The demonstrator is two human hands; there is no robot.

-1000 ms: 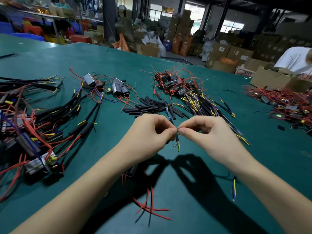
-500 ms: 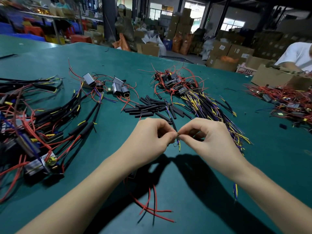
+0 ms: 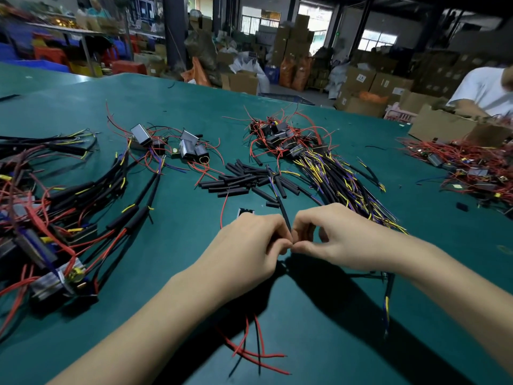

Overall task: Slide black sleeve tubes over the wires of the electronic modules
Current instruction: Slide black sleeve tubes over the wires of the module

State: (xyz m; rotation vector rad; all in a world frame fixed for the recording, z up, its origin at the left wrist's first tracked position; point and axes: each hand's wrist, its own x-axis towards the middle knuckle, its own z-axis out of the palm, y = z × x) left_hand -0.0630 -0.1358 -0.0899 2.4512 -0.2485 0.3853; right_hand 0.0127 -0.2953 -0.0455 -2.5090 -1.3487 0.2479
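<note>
Hands: left hand (image 3: 249, 245) and right hand (image 3: 330, 237) meet fingertip to fingertip just above the green table (image 3: 194, 101); both are curled tight and pinch a black sleeve tube (image 3: 284, 213).
Change: a second ago only thin wire tips showed between the fingers; now the tube pokes up and away from the pinch.
Meaning: the tube looks like it is going onto the wires, so this one is partly done.
Module: its dark body (image 3: 245, 211) peeks out behind the left hand.
Spare tubes: a loose pile (image 3: 238, 179) lies near, farther back.
Hidden: how far the wires are inside, I cannot tell.
</note>
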